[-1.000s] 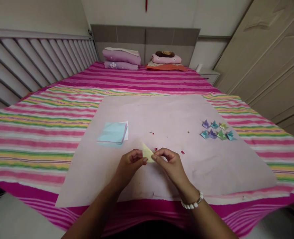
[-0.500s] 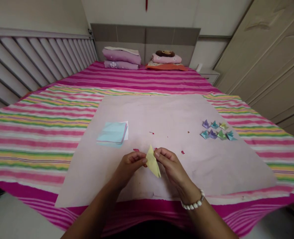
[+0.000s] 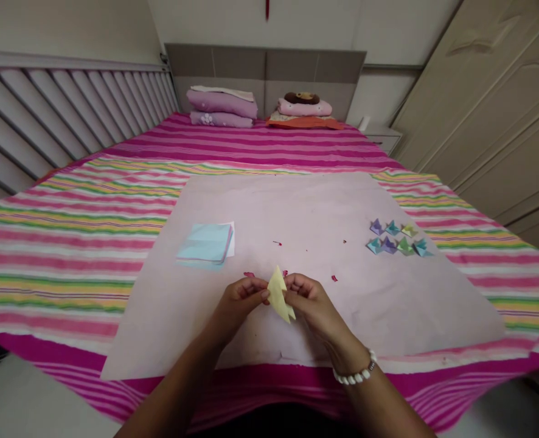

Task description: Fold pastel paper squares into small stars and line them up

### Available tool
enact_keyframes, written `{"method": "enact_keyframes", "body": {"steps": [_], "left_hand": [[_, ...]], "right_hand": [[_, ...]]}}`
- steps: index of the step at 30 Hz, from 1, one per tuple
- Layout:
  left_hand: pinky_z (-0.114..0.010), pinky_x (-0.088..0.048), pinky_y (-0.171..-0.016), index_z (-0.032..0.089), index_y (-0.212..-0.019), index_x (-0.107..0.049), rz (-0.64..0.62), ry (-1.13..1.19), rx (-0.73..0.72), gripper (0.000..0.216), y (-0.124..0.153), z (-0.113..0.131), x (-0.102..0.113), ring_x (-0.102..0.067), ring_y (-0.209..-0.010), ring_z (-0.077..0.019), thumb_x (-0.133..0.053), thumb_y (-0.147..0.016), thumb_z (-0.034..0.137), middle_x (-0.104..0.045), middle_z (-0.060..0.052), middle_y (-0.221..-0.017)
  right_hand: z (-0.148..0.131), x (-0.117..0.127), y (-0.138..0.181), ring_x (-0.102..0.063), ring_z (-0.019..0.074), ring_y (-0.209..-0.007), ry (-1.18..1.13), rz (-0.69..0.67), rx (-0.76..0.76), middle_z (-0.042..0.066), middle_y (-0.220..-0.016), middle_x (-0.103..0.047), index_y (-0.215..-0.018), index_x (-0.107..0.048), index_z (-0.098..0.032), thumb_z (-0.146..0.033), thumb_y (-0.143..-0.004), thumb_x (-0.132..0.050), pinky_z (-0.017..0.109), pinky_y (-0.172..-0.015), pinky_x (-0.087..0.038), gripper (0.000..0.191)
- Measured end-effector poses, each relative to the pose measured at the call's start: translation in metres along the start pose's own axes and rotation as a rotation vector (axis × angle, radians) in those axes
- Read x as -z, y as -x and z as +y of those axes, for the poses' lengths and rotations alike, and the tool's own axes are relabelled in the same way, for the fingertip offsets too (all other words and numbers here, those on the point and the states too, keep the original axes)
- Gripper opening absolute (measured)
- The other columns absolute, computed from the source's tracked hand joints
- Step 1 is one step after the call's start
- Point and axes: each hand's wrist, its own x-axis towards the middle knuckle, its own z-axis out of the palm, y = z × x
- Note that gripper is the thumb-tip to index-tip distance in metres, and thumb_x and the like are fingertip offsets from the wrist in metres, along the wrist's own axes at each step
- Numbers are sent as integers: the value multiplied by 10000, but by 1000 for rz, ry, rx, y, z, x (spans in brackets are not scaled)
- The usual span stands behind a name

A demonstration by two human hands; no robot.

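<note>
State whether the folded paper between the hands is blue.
No, the folded paper in the left hand is pale yellow, unlike the blue-topped paper stack.

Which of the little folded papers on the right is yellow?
The yellow folded paper ends the farther row of three, at its right; the other six are purple, blue or green.

Yellow folded paper [image 3: 277, 295], point up, left hand [image 3: 239, 299] pinching its left edge, right hand [image 3: 312, 301] gripping its right edge, white bead bracelet [image 3: 355, 377] on that wrist. Pale sheet [image 3: 297, 207] under it, on bed with striped cover [image 3: 69, 243]. Left of and beyond the yellow paper: stack of paper squares [image 3: 205, 243], light blue on top. Well right of it: seven small folded paper pieces [image 3: 389, 246], two rows. Red scrap [image 3: 249, 274] just left of it.
</note>
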Motion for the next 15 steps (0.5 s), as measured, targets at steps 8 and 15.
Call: {"method": "enact_keyframes", "body": {"steps": [8,15], "left_hand": [[-322,-510,-734,150,-877,-656,164,-2,14,318,-5,-8,-13,-656,-765,-184,-739,-643,347,-708,-46,-792],[-299,-506,-648,157,-879,-656,252,-179,8,270,0,-9,-21,-638,-687,-177,-586,-776,396,-697,-39,-759]], "right_hand": [[11,-7,-3,-409,83,-449,186,143,60,-56,-523,-502,-658,-568,-188,-377,-675,-723,213,-436,-330,245],[18,-13,-2,-385,99,-465,317,260,145,-54,-530,-452,-661,-543,-206,-344,-736,-632,226,-439,-307,181]]}}
